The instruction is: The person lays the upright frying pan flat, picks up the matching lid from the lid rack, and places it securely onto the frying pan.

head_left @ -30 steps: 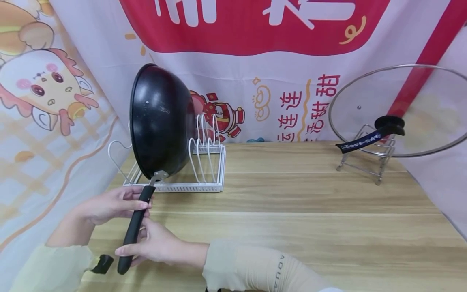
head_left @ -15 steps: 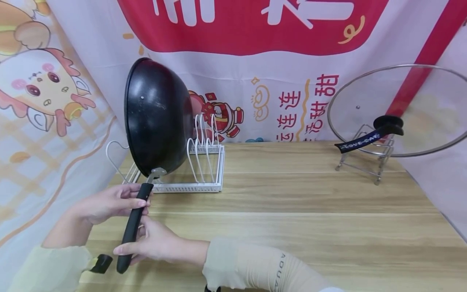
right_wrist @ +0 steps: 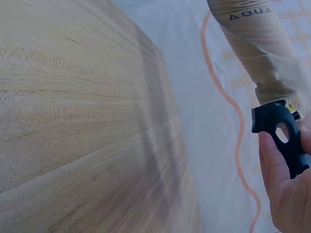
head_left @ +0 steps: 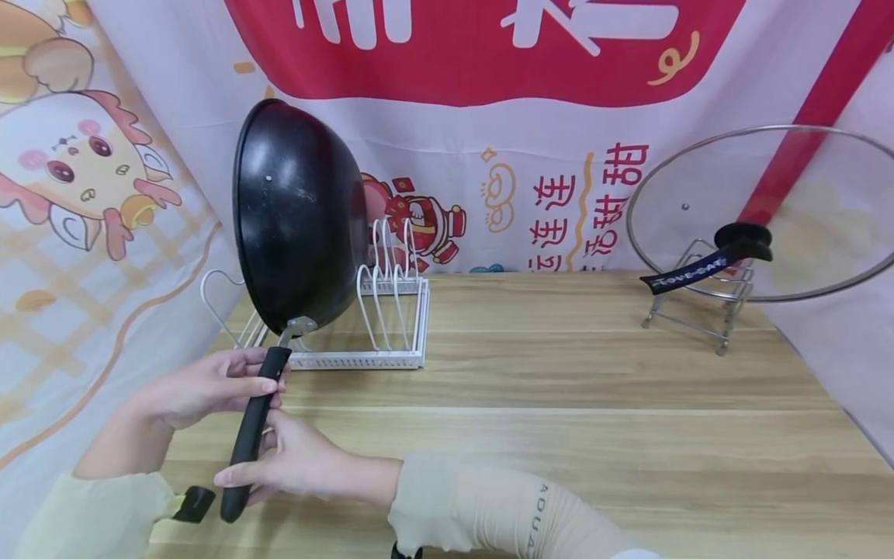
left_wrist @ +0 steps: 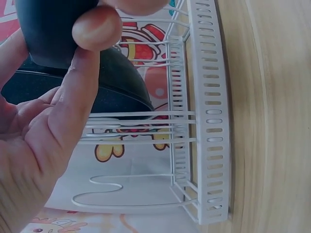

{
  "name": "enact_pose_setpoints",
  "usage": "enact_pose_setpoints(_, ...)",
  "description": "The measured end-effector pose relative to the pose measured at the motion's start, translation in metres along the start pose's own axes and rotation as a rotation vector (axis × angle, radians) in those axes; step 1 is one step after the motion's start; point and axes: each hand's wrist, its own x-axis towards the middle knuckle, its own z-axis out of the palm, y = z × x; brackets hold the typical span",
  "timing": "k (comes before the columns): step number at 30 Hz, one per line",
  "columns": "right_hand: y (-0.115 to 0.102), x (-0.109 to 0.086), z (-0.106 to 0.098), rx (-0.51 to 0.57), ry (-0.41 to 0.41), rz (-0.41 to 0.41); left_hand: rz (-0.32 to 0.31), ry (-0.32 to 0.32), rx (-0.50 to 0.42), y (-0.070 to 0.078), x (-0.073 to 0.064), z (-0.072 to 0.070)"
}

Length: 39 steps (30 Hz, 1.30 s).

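Observation:
A black wok point(head_left: 300, 210) stands on its side at the left, over a white wire rack point(head_left: 363, 359), its rim facing left. Whether its underside touches the rack cannot be told. Its long black handle point(head_left: 254, 435) slants down toward the front. My left hand point(head_left: 206, 388) holds the handle near the metal joint, thumb on top. Lower down, my right hand point(head_left: 296, 462) grips the handle's rear end between thumb and fingers. In the left wrist view, the wires of the rack point(left_wrist: 209, 97) run beside the wok point(left_wrist: 121, 77). The right wrist view shows the handle end point(right_wrist: 284, 141) with its hanging hole.
A large glass lid point(head_left: 670, 178) with a black knob point(head_left: 743, 233) leans upright in a small metal stand point(head_left: 698, 321) at the right. Wooden tabletop point(head_left: 559, 404) lies between rack and stand. Printed cloth point(head_left: 461, 186) hangs at the back and sides.
The wok has risen slightly and shifted a little left. Its handle and both hands have moved slightly up and left with it. The rack and lid stay put.

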Motion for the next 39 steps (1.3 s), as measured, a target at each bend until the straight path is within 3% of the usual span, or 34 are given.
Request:
enact_pose_setpoints(14,-0.01,-0.001,-0.006,-0.022,-0.045,0.019,0.026,0.001,-0.003,0.008,0.002,0.001)
enact_pose_setpoints(28,-0.018,-0.001,-0.006,-0.053,-0.012,0.001,0.067,0.005,0.015,0.012,0.003,0.0)
enact_pose_setpoints(39,-0.025,-0.003,-0.007,-0.055,-0.046,0.01,0.1,0.013,0.015,0.012,0.002,0.0)
